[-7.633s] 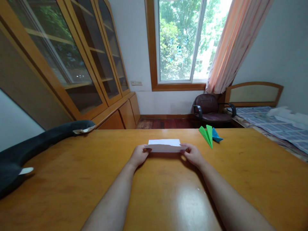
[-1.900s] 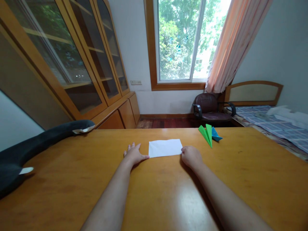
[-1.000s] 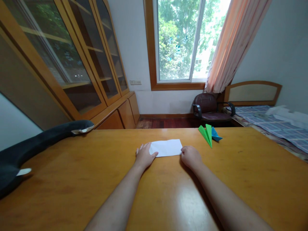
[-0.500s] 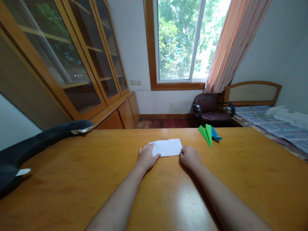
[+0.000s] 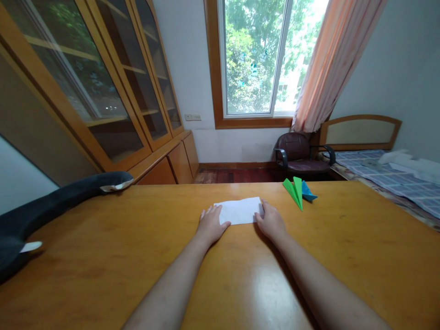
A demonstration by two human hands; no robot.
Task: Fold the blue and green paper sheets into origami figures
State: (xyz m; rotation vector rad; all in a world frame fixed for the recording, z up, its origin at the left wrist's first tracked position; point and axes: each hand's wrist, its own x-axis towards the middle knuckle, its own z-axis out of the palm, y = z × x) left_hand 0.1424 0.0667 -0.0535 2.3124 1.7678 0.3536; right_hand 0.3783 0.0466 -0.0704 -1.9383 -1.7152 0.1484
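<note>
A white sheet of paper (image 5: 240, 211), wide and apparently folded, lies flat on the wooden table in front of me. My left hand (image 5: 210, 223) rests over its left end, fingers spread and lying flat, thumb along the near edge. At the right end, my right hand (image 5: 271, 221) has its thumb on top of the paper and its forefinger by the far corner, holding that end. The remaining right fingers are mostly hidden. To the right lie a green paper plane (image 5: 294, 192) and a blue folded paper piece (image 5: 308, 191), both untouched.
On the table's left (image 5: 103, 247) lies a black-and-white plush-looking object (image 5: 68, 195). Beyond the far edge stand a glass-door cabinet (image 5: 151, 144), a brown armchair (image 5: 297, 151) and a bed (image 5: 371, 158).
My right hand has gone from a closed fist at the paper's right edge to thumb and forefinger apart over that end. My left hand and the paper shift slightly right.
</note>
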